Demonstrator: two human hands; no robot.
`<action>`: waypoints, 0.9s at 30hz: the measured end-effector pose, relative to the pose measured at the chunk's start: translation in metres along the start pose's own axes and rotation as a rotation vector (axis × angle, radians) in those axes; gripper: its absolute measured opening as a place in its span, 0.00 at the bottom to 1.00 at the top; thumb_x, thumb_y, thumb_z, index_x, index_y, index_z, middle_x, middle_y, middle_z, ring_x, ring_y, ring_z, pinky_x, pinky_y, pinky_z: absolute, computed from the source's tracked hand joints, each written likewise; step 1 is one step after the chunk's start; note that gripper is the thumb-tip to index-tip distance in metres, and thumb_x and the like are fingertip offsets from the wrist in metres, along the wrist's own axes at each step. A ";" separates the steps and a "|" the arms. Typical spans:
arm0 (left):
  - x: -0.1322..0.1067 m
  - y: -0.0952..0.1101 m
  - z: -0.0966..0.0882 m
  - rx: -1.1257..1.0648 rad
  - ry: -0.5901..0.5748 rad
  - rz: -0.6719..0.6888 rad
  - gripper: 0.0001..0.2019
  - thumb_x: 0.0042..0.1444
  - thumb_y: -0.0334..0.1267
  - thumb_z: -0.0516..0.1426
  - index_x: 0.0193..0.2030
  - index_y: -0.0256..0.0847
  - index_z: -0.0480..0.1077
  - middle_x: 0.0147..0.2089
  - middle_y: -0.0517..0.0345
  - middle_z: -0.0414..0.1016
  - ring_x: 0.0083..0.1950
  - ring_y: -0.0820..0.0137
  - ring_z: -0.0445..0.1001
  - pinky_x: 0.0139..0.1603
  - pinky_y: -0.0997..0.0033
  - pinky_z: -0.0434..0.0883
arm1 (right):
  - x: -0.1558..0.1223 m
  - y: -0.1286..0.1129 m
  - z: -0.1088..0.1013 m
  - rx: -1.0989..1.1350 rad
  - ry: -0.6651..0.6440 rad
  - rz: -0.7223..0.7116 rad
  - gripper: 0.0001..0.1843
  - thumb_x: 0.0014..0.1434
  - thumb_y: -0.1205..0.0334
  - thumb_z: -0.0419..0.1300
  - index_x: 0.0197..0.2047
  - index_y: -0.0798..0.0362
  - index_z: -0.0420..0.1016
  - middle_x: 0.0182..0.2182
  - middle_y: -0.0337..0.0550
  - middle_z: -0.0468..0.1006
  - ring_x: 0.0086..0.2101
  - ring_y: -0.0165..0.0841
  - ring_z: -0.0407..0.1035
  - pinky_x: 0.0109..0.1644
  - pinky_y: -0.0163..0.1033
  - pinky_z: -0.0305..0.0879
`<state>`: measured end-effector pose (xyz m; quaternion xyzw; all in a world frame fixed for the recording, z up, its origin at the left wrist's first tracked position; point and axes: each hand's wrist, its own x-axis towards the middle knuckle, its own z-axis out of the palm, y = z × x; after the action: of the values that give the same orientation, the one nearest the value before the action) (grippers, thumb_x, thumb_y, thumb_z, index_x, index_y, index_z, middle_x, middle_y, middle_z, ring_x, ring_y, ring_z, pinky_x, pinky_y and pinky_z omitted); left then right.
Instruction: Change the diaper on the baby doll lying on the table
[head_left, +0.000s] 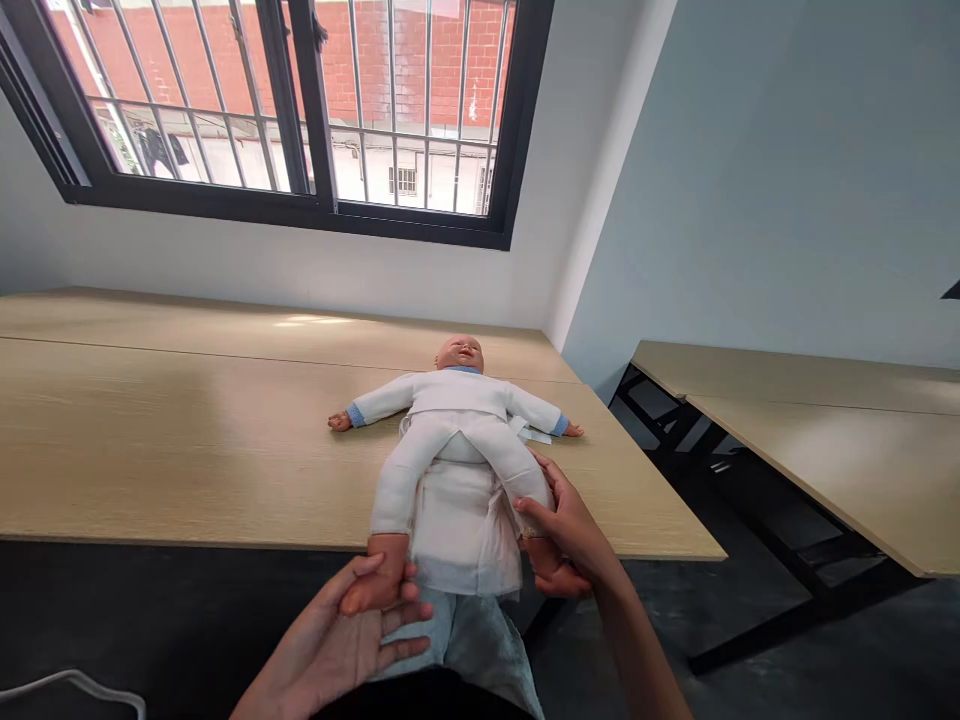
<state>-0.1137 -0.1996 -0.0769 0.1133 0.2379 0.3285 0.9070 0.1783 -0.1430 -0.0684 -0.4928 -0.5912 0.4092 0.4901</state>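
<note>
A baby doll lies on its back on the wooden table, arms spread, head toward the window. Its top is white with blue cuffs and collar, its legs are white cloth, and its feet are bare. An open white diaper is spread beneath its bottom and hangs past the table's front edge between the legs. My left hand has thumb and forefinger about the doll's foot on the left, the other fingers loosely spread. Around the lower leg on the right, my right hand is closed, thumb on top.
The doll's table ends in a corner on the right. Beyond a gap stands a second wooden table on black legs. A barred window is in the wall ahead. A white cable lies at the lower left.
</note>
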 end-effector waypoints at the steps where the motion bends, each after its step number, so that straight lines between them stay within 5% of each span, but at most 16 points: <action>1: -0.003 0.004 -0.005 -0.004 0.019 0.027 0.12 0.54 0.40 0.63 0.39 0.32 0.77 0.35 0.52 0.79 0.42 0.61 0.78 0.50 0.58 0.71 | -0.001 0.000 0.001 -0.038 0.006 -0.007 0.38 0.53 0.54 0.64 0.65 0.50 0.57 0.64 0.49 0.61 0.63 0.43 0.56 0.68 0.52 0.52; 8: -0.009 0.011 -0.018 0.039 0.047 0.113 0.11 0.53 0.40 0.64 0.36 0.32 0.78 0.32 0.54 0.77 0.36 0.64 0.76 0.44 0.62 0.72 | -0.047 -0.024 0.043 -0.747 0.267 -0.257 0.30 0.65 0.53 0.54 0.67 0.49 0.56 0.63 0.50 0.63 0.63 0.47 0.55 0.66 0.59 0.54; 12: -0.003 0.005 -0.015 0.057 0.033 0.097 0.12 0.52 0.42 0.65 0.35 0.31 0.78 0.32 0.52 0.77 0.37 0.62 0.76 0.45 0.60 0.72 | -0.074 -0.033 0.084 -1.090 0.114 -0.485 0.38 0.61 0.55 0.61 0.70 0.51 0.52 0.64 0.49 0.63 0.62 0.48 0.55 0.65 0.57 0.55; 14: -0.001 0.004 -0.012 0.063 0.032 0.099 0.13 0.52 0.42 0.64 0.35 0.31 0.78 0.33 0.52 0.77 0.37 0.62 0.75 0.46 0.60 0.71 | -0.073 -0.030 0.098 -1.188 0.109 -0.540 0.35 0.59 0.58 0.62 0.67 0.56 0.58 0.62 0.52 0.65 0.61 0.49 0.57 0.65 0.57 0.54; 17: 0.001 0.005 -0.007 0.071 0.044 0.104 0.13 0.52 0.42 0.64 0.35 0.31 0.77 0.32 0.52 0.77 0.36 0.63 0.75 0.45 0.61 0.71 | -0.059 -0.026 0.104 -1.234 0.126 -0.604 0.17 0.58 0.71 0.58 0.51 0.57 0.72 0.51 0.51 0.75 0.55 0.45 0.64 0.67 0.53 0.51; 21: 0.001 0.004 -0.003 0.088 0.055 0.115 0.15 0.50 0.44 0.66 0.36 0.31 0.77 0.30 0.54 0.76 0.33 0.65 0.73 0.43 0.62 0.70 | -0.026 -0.054 0.087 -1.193 0.139 -0.640 0.15 0.58 0.77 0.51 0.42 0.52 0.74 0.35 0.41 0.77 0.42 0.37 0.68 0.68 0.48 0.47; 27: 0.004 -0.007 0.006 0.120 0.067 0.147 0.18 0.48 0.48 0.67 0.36 0.34 0.75 0.25 0.60 0.71 0.27 0.70 0.69 0.37 0.66 0.68 | 0.069 -0.116 0.062 -1.209 -0.112 -0.678 0.11 0.66 0.68 0.50 0.42 0.51 0.74 0.41 0.45 0.77 0.45 0.39 0.68 0.66 0.52 0.48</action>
<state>-0.1043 -0.2029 -0.0759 0.1738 0.2784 0.3830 0.8635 0.0937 -0.0959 0.0449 -0.4456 -0.8610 -0.1427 0.1992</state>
